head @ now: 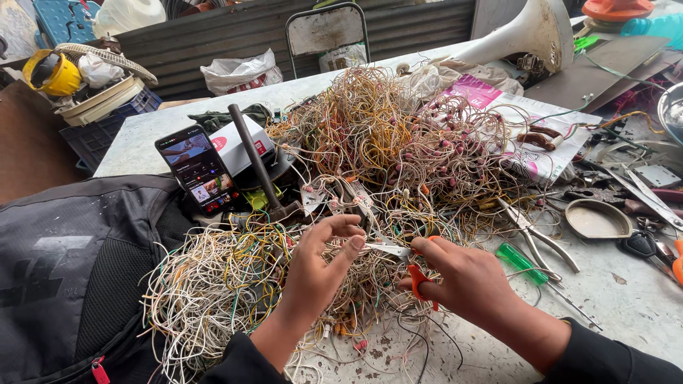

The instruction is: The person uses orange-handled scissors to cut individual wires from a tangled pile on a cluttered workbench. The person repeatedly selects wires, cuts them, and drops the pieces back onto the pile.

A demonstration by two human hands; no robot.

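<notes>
We hold a thin wire [359, 229] pinched in our left hand [320, 263] above the wire pile [235, 284] on the worktop [626, 299], while our right hand [462, 281] grips orange scissors [416, 274], so we seem to be snipping it carefully.

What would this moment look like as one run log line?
right hand: holding orange-handled scissors | left hand: pinching thin wire | wire pile on table | phone propped left

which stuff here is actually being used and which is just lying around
In use:
left hand pinching a wire
right hand gripping orange-handled scissors
wire tangle

Lying about:
phone
black backpack
hammer
pliers
green screwdriver
metal dish
</notes>
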